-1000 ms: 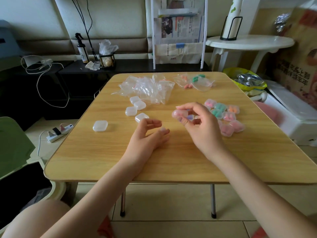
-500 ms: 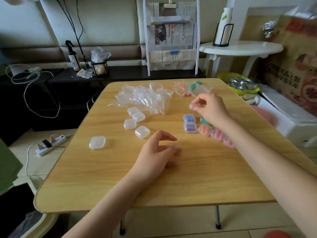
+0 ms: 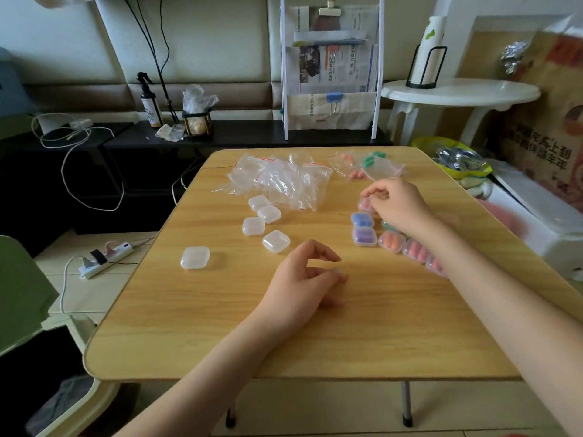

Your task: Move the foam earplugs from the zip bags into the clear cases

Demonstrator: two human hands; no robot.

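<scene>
Wooden folding table with rounded corners, tiled floor under it; dark low shelf behind carrying a spray bottle, and a white rack of newspapers. White round side table far right, power strip on the floor left. Pile of empty zip bags at the table's far middle; further right, two more bags, one with green earplugs lying roughly crosswise, one with orange earplugs, plus a couple of pinkish plugs near the bags' front edge. Five empty clear cases, lids closed: three clustered just in front of the bag pile, one slightly nearer, one apart to the left. Filled cases sit in a row on the right: blue case and purple case touching, long axis of the purple plugs running left-right; orange-filled case and a red-pink one beside it, their plugs angled diagonally. Right hand is over the far end of that group, fingers curled down on a pink-filled case; whether it is actually pinched or just touched can't be told. Left hand rests on the table mid-front, fingers loosely curled, holding nothing, well apart from the cases.
</scene>
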